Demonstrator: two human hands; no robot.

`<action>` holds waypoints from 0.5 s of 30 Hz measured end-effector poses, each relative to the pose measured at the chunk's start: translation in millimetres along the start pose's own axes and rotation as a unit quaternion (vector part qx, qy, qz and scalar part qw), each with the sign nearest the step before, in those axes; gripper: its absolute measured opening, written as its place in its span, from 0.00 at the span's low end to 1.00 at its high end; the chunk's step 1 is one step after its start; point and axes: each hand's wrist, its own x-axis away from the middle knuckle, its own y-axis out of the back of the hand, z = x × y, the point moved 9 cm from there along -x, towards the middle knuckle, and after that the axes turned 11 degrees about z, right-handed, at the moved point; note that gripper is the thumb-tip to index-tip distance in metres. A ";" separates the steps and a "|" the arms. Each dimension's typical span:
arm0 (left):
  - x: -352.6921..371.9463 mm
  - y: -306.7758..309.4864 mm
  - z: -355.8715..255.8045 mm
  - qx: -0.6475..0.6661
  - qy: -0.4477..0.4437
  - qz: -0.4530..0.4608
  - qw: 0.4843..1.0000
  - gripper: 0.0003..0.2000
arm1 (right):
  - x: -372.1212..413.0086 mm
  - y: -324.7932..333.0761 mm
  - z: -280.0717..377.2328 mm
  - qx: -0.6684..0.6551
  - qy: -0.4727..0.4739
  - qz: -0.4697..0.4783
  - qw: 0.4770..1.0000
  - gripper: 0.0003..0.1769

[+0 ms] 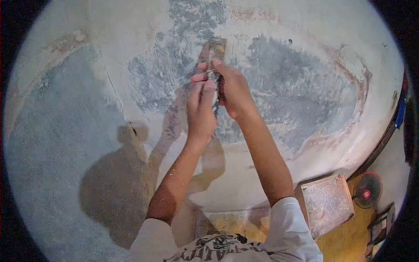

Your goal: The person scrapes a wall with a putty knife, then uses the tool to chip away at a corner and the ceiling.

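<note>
In the head view both hands are raised together in front of a wall (292, 83) with patchy grey and whitish areas. My left hand (202, 107) is closed around the lower part of a narrow, worn tool (217, 49). Beside it, my right hand (235, 89) grips the same tool higher up, its thumb lying along the front. The tool points upward, and its top end shows above the fingers. Its lower part is mostly hidden by the hands. Whether its top touches the wall I cannot tell.
A pale square board or box (327, 204) stands at the lower right, beside a round dark fan (367, 190) with a red centre. Dark items (380, 227) lie near the right edge. Shadows of the head and arms fall on the wall.
</note>
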 end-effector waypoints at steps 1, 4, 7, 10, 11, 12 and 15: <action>1.7 -7.1 0.6 -0.008 0.002 0.022 1.000 0.18 | -0.8 -4.0 2.2 -0.032 -0.007 0.023 0.999 0.21; 4.6 -20.1 -5.5 -0.055 0.009 0.085 0.995 0.20 | -0.3 9.7 12.1 0.010 0.005 0.009 1.000 0.22; 0.9 -14.5 -4.8 -0.256 0.023 0.146 0.955 0.25 | 9.7 19.3 21.3 0.036 -0.024 -0.005 0.999 0.21; -5.2 -8.2 -19.5 -0.128 0.062 0.147 0.979 0.29 | 8.5 31.8 12.1 0.103 -0.079 0.022 0.991 0.20; -11.4 -3.6 -20.4 -0.101 0.088 0.137 0.981 0.29 | 10.8 33.7 10.1 0.100 -0.086 0.015 0.991 0.20; -24.5 5.7 -16.6 -0.079 0.041 0.111 0.990 0.27 | 14.2 33.0 9.7 0.097 -0.092 0.009 0.991 0.20; -50.3 -10.7 -22.5 -0.027 -0.009 0.136 0.990 0.23 | 15.8 29.3 9.0 0.087 -0.099 0.030 0.991 0.20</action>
